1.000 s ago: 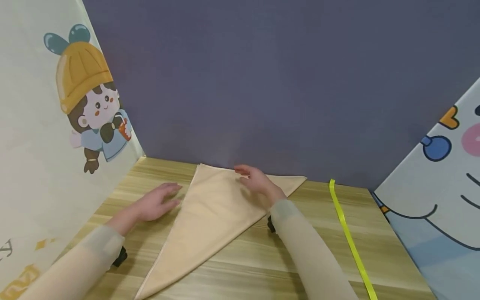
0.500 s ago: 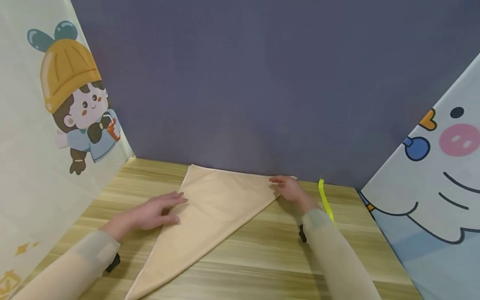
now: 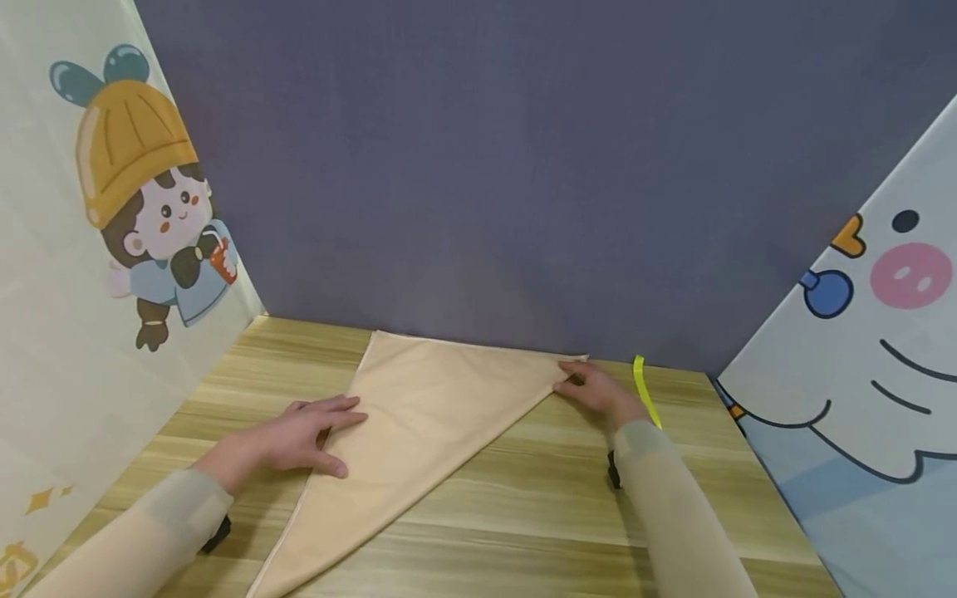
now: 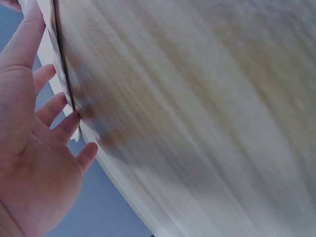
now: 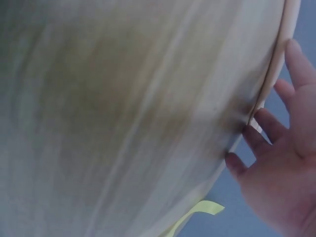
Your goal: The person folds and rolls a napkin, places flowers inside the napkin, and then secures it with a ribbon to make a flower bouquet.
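Observation:
A beige cloth (image 3: 434, 399), folded into a triangle with a pale edge, lies flat on the wooden table. Its long fold runs from the near left to the far right corner. My left hand (image 3: 299, 436) is spread over the cloth's left edge, fingertips and thumb resting on it. In the left wrist view, the fingers of this hand (image 4: 39, 148) lie along the cloth's edge. At the far right corner, my right hand (image 3: 594, 392) touches the cloth with thumb and fingers apart. The right wrist view shows those relaxed fingers of the right hand (image 5: 281, 143) beside the folded edge.
A yellow ribbon (image 3: 645, 390) lies right of the cloth, partly hidden by the right forearm. A dark blue-grey panel (image 3: 478, 166) rises behind the wooden table (image 3: 523, 515). Printed cartoon panels stand at the left (image 3: 45, 291) and right (image 3: 882, 382).
My right hand has moved right across the cloth to its far right corner. My left hand has come from beside the cloth onto its left edge. The head view has shifted slightly right.

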`<state>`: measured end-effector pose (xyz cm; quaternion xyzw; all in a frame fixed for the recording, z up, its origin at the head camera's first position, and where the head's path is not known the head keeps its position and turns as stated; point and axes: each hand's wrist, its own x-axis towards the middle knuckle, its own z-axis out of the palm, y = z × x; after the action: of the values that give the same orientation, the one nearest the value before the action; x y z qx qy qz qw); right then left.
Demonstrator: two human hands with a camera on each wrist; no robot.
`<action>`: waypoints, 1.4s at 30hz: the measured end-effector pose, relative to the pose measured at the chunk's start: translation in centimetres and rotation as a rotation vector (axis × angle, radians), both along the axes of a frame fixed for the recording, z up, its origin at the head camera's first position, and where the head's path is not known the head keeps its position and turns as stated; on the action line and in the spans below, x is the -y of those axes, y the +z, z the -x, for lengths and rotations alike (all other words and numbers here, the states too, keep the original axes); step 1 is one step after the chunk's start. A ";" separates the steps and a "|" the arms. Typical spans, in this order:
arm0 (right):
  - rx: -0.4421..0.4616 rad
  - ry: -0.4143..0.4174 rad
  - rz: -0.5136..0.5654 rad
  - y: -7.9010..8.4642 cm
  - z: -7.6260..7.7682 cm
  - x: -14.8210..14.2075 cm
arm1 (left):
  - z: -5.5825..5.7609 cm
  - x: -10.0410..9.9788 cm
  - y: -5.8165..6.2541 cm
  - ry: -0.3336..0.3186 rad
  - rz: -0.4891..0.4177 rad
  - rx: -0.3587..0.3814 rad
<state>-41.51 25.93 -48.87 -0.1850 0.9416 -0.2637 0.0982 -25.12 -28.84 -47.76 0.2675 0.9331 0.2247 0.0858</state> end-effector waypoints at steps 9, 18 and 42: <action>-0.002 -0.123 -0.177 0.2 -0.1 0.2 | -0.2 -0.3 0.1 -0.031 0.006 0.037; 0.011 -0.125 -0.251 0.7 -0.4 -0.8 | -0.3 -1.9 -0.2 -0.068 0.007 0.050; -0.150 0.231 -0.122 3.8 -6.3 5.3 | -5.5 -2.9 0.4 -0.181 0.028 -0.240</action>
<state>-35.19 20.59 -45.06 -0.3048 0.9331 -0.1783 0.0683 -19.60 -25.99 -47.36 0.3744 0.9116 0.1695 -0.0027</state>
